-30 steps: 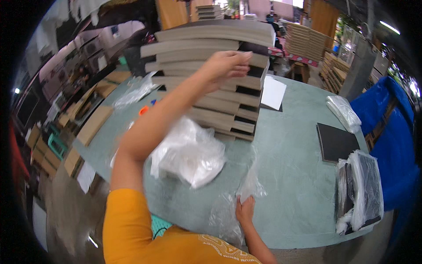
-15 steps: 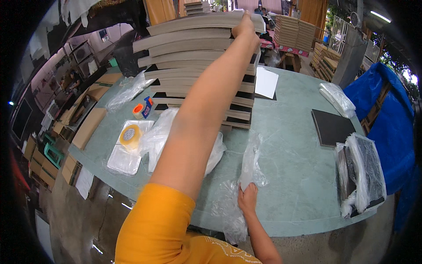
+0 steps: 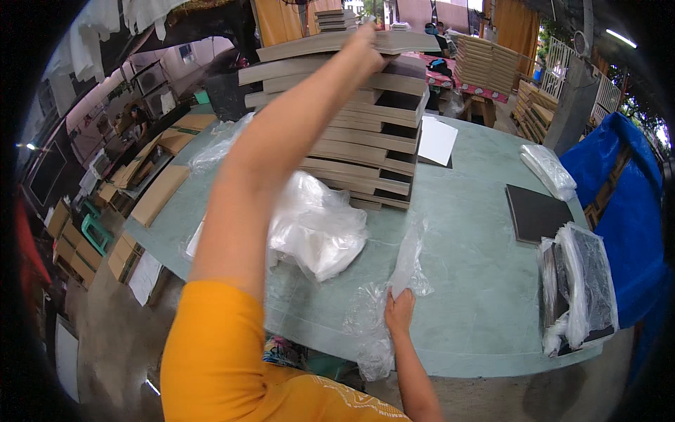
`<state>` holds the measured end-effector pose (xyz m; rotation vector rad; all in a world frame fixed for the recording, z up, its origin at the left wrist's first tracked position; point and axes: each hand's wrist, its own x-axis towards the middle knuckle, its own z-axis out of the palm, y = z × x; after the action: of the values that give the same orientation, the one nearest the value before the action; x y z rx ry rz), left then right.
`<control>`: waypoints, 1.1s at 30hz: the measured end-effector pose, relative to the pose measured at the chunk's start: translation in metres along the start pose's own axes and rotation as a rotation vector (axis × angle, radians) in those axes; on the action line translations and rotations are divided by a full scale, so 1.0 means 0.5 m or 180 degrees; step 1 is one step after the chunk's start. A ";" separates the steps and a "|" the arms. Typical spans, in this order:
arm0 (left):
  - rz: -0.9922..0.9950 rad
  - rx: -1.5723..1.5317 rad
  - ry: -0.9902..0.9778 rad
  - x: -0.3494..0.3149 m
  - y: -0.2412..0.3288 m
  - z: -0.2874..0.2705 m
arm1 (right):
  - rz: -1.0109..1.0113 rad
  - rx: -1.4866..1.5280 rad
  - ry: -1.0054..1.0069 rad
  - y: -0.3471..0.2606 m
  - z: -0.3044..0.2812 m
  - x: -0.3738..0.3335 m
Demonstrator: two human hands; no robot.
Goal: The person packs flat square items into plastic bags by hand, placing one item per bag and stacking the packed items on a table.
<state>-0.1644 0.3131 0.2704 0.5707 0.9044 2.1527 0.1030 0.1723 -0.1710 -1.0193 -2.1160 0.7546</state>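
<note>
Our left hand (image 3: 363, 48) is up at the top slab (image 3: 302, 48) of a tall stack (image 3: 365, 151) of pale-edged slabs, which stands toward the far side of the green desk (image 3: 464, 309). Left grip: the hand overlaps the slab's near edge, but whether the fingers have closed on it we cannot tell. Right grip: our right hand (image 3: 399, 309) is closed on a length of plastic film (image 3: 408, 264) near the desk's front edge.

Step in hand, as we judge it: getting hold of the top slab with the left while the right minds the film. The next move seems to call for a sure hold on that slab before any weight comes off the pile, and a level path. The slabs below are stacked unevenly, so a drag could shift them.

Bearings: the top slab's long axis runs left to right across our front, its long pale edge toward us. The film's long axis runs mostly away from us; its narrow far end points toward the stack's foot, leaning a little right. Nearer us it crumples left of the right hand and hangs over the desk's edge.

Left of the film, well apart from the right hand: a loose heap of white plastic (image 3: 316, 225).
</note>
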 end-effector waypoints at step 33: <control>-0.0717 0.0792 -0.1144 -0.670 0.324 -1.118 | 0.2130 0.2391 -0.0947 -0.665 0.242 0.106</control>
<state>-0.3701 -0.2591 -0.0145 0.9002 0.9859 1.6784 -0.1606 0.0145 0.0121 -1.2075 -1.4377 1.9401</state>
